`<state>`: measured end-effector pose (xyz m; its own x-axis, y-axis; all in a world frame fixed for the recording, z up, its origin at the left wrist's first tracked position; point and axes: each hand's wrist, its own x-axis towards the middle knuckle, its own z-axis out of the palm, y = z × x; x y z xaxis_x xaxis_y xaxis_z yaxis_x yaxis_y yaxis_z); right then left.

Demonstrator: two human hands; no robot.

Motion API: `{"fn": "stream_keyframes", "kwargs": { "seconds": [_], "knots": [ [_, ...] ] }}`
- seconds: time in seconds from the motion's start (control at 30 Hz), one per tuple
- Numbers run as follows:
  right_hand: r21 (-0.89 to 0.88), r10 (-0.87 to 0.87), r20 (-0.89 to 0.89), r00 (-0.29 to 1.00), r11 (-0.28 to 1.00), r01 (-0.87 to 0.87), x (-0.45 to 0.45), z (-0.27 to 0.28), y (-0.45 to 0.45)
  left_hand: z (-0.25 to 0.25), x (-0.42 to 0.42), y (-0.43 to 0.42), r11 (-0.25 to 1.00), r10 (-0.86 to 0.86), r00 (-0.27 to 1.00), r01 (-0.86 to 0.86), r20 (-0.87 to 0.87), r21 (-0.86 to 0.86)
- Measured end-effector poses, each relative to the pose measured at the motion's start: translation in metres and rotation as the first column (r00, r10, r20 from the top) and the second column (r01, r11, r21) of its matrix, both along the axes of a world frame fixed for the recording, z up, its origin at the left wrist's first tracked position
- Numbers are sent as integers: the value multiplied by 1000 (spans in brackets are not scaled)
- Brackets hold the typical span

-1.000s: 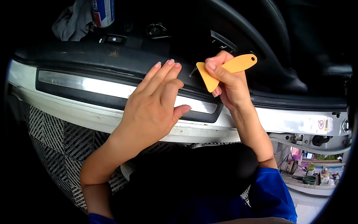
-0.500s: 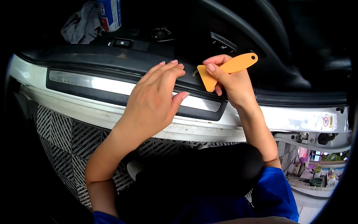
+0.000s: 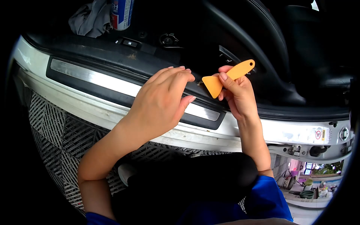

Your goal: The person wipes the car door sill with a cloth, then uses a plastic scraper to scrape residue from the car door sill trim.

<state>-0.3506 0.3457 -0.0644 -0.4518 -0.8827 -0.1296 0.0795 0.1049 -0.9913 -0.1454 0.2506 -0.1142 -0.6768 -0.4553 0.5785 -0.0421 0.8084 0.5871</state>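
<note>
My right hand point(image 3: 240, 93) grips a yellow plastic scraper point(image 3: 213, 86) between thumb and fingers, its handle pointing up and to the right. The scraper's blade is beside a small mark with residue point(image 3: 200, 81) on the black sill trim point(image 3: 146, 64). My left hand point(image 3: 161, 95) hovers or rests over the sill, fingers apart from the thumb and holding nothing; contact with the trim cannot be made out. Beneath it runs a silver sill plate point(image 3: 93, 78) with a black border, set on the white car sill point(image 3: 90, 103).
A grey cloth point(image 3: 90, 20) and a blue spray can point(image 3: 122, 15) stand inside the car at the upper left. A black seat side point(image 3: 258, 45) is on the right. Grey slatted floor tiles point(image 3: 56, 131) lie below the sill.
The view has shifted, so the cloth and can appear farther right. The scraper has turned a little in my right hand, its handle tipped more steeply. My left fingers are more curled.
</note>
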Motion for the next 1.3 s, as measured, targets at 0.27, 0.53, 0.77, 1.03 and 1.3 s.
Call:
{"fn": "stream_keyframes", "kwargs": {
  "seconds": [0.27, 0.53, 0.77, 1.03, 1.3],
  "knots": [
    [-93, 0, -363, 932, 995, -36, 8, 3, 1, 2, -6, -5, 999, 32, 998, -32, -58, 9],
    [-223, 73, -467, 881, 955, -197, 4, -3, 3, -1, -14, -8, 998, 49, 995, -52, -85, -27],
    [-320, 79, -449, 890, 916, -243, 2, -6, 4, -1, -34, -12, 999, 28, 991, -24, -133, 29],
    [-338, 35, -361, 932, 926, -165, 5, -6, 4, 6, -38, -11, 987, 34, 995, -19, -91, 158],
    [-368, 23, -366, 930, 914, -167, 8, -7, 2, 9, -41, -12, 983, 69, 997, -61, -38, 172]
  ]
}}
